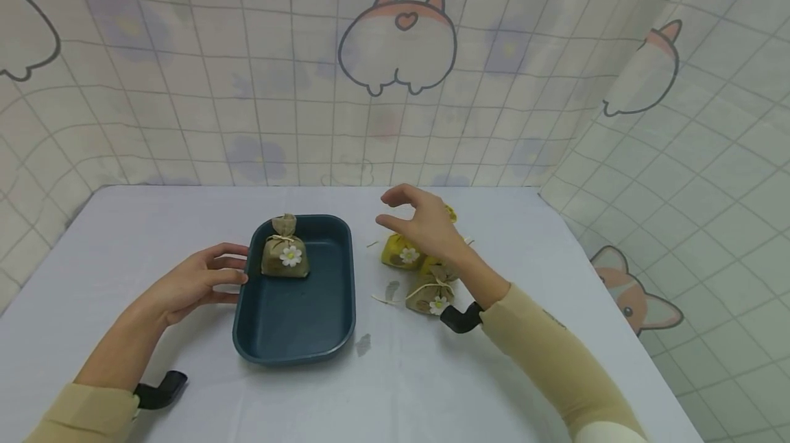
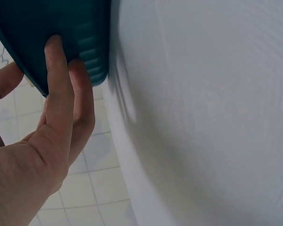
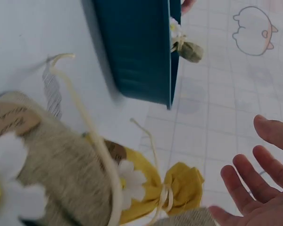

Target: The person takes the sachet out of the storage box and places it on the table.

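A dark teal tray (image 1: 300, 319) sits on the white table. Inside its far left corner stands a tan burlap sachet (image 1: 284, 261) with a white daisy. Fingers of my left hand (image 1: 200, 278) touch the tray's outer left wall; the left wrist view shows fingertips (image 2: 55, 44) against that wall. To the right of the tray, my right hand (image 1: 426, 223) hovers above several sachets, fingers spread and holding nothing. Among these are a yellow sachet (image 1: 400, 251) and a burlap sachet (image 1: 432, 292), both with daisies. My hand and forearm partly hide the group.
Patterned cloth (image 1: 265, 73) with a grid and cartoon animals hangs behind and beside the table (image 1: 420, 388). Thin loose cord ends (image 1: 384, 300) reach out from the sachets toward the tray. Small grey marks (image 1: 364, 344) show on the tabletop.
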{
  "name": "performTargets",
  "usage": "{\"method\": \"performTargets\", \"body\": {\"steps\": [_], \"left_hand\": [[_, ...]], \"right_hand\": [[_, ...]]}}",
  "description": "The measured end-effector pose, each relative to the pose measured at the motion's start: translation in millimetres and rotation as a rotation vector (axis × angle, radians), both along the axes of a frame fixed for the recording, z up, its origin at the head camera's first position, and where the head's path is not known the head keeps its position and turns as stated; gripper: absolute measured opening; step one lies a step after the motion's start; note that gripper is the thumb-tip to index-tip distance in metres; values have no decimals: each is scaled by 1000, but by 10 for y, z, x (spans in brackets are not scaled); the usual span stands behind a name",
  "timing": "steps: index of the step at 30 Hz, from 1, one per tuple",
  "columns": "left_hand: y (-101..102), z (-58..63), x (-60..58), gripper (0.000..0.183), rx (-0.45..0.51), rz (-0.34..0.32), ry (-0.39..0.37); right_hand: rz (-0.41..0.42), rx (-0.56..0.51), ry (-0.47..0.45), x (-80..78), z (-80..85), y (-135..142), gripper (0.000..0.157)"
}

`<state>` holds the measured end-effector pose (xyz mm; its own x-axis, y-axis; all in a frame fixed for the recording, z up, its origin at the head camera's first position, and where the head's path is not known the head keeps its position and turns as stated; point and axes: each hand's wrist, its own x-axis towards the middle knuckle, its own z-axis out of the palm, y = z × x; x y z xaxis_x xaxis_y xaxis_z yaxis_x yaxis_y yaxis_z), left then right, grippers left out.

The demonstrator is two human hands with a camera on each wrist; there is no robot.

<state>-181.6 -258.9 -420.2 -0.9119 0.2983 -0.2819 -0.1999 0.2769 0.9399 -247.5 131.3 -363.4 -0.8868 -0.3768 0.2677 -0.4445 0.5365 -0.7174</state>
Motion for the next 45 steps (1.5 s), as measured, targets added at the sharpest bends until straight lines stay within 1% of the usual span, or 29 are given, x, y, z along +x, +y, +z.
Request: {"method": "performTargets", "body": {"steps": [4, 9, 13, 18, 25, 29, 36, 39, 45], "left_hand": [[1, -1, 0, 65, -3, 1, 0], [-4, -8, 0, 65, -2, 5, -4], [-6, -15, -2, 64, 0, 2, -3], [-7, -25, -7, 64, 2, 0, -1], [-17, -27, -16, 64, 8, -3, 1], [-21, -24, -20, 63, 11, -6, 4], [-20, -31, -22, 64, 6, -11, 4], [-25, -37, -23, 65, 11, -18, 5], [-32, -28, -30, 65, 15, -18, 2]], "right_hand": [[58, -46, -22, -4, -9, -109, 36], [140, -89, -92, -15, -51, -283, 38], [179, -104, -150, -13, -86, -441, 39], [225, -90, -176, -14, -157, -618, 44], [283, -41, -189, -63, -286, -857, 51], [289, -24, -211, -61, -322, -970, 53], [256, 3, -249, -86, -410, -1108, 57], [259, 16, -261, -106, -438, -1164, 59], [274, 41, -254, -151, -482, -1288, 60]]}}
